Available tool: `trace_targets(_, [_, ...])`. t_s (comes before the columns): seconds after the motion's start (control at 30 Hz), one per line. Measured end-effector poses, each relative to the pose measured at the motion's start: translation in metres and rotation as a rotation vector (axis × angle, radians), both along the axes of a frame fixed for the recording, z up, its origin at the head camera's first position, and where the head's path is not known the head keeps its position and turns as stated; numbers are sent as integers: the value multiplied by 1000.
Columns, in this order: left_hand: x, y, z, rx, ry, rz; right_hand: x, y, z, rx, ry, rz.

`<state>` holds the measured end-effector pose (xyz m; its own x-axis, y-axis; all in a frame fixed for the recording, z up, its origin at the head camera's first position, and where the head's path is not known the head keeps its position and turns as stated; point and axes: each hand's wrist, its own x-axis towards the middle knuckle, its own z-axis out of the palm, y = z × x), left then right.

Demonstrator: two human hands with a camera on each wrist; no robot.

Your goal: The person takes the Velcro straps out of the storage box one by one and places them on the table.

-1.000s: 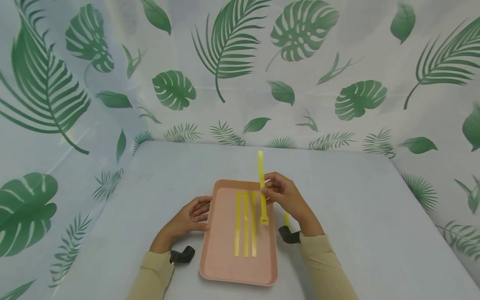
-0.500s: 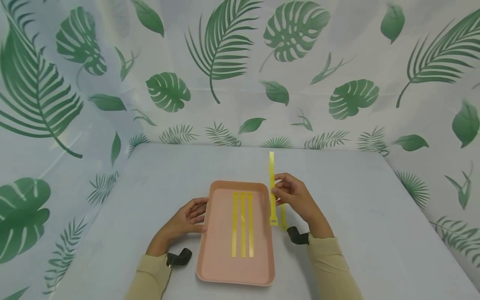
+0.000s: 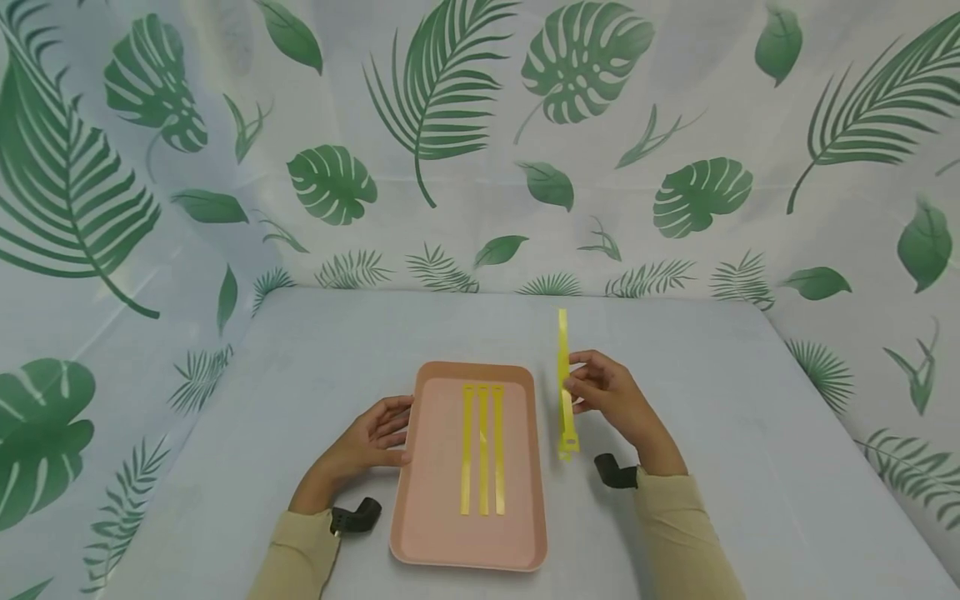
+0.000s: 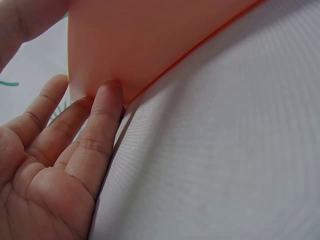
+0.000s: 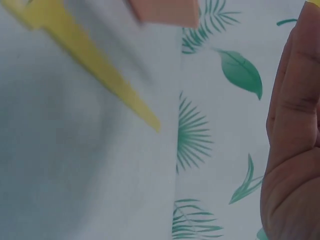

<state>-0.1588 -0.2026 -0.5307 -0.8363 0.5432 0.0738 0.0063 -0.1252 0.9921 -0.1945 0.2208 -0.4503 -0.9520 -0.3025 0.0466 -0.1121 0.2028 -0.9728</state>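
Fingers of our right hand (image 3: 611, 396) pinch a yellow strap (image 3: 564, 367) right of frame centre, our left hand's (image 3: 367, 437) relaxed ones touching the pink tray (image 3: 517, 533) at centre; we'd guess strap light, bendy, slick, best pinched mid-length.

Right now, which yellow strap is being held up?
The strap in the right hand, outside the pink tray; three others lie in that tray, another on the table.
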Motion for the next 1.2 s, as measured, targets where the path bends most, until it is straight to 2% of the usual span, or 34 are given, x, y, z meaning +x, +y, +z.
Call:
trace_targets(0.17, [0,0,-1,13,-4,-4,-1,9,-5,4,-43,-6])
trace_targets(0.47, [0,0,-3,17,-12,0,-4,24,-15,27,-63,-12])
trace_targets(1.2, [2,2,-2,8,-13,25,-11,41,-32,173,-293,-71])
